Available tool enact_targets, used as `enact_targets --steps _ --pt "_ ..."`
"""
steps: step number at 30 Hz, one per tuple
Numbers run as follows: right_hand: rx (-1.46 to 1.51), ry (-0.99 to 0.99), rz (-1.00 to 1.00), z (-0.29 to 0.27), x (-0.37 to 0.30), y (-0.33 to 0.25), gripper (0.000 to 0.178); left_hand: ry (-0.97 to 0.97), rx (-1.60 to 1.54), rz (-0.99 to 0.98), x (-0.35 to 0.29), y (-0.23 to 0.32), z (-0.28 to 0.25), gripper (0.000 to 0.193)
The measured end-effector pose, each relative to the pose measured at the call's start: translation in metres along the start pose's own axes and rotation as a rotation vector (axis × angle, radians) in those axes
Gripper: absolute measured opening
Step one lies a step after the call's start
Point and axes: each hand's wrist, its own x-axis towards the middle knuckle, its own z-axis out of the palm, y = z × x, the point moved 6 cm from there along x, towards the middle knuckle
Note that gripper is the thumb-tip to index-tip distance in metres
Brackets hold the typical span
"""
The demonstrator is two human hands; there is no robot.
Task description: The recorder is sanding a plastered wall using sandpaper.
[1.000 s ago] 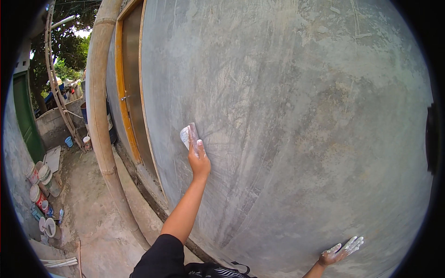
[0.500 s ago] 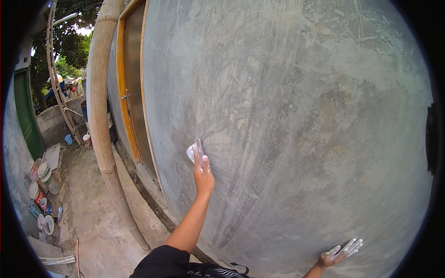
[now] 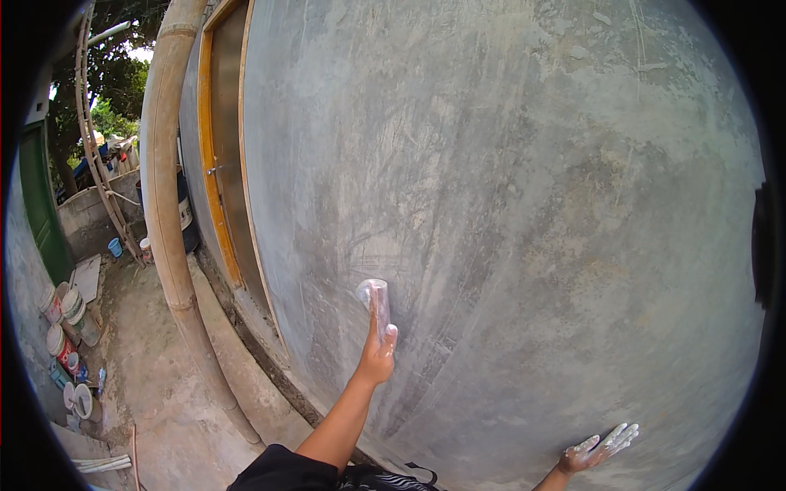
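- White-flecked fingers of the left hand (image 3: 378, 358) grip a flat, round-cornered scraper (image 3: 381, 301), powdery with pale residue.
- Right hand (image 3: 591, 455), white-smeared, holds nothing, its fingers straight beside the wall; contact is unclear.
- Grey cement wall (image 3: 524, 204) behind the scraper: mottled, streaked, scratched.
- Jointed, rounded bamboo pole (image 3: 168, 164) stands leftward.
- Since the earlier frame, scraper and left hand have moved down and rightward; the right hand has barely shifted.

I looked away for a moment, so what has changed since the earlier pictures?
The left hand has moved down and slightly right along the wall, still gripping the flat tool. The right hand stays low at the right, open.
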Motion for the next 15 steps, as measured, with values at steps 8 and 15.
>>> enact_targets --steps 8,15 --pt "0.027 -0.004 0.032 0.000 0.000 -0.003 0.055 0.086 0.511 -0.062 0.011 0.011 -0.014 0.072" --pt "0.030 -0.029 0.022 0.003 -0.006 0.010 0.054 0.011 0.220 0.017 -0.003 -0.003 0.005 0.079"
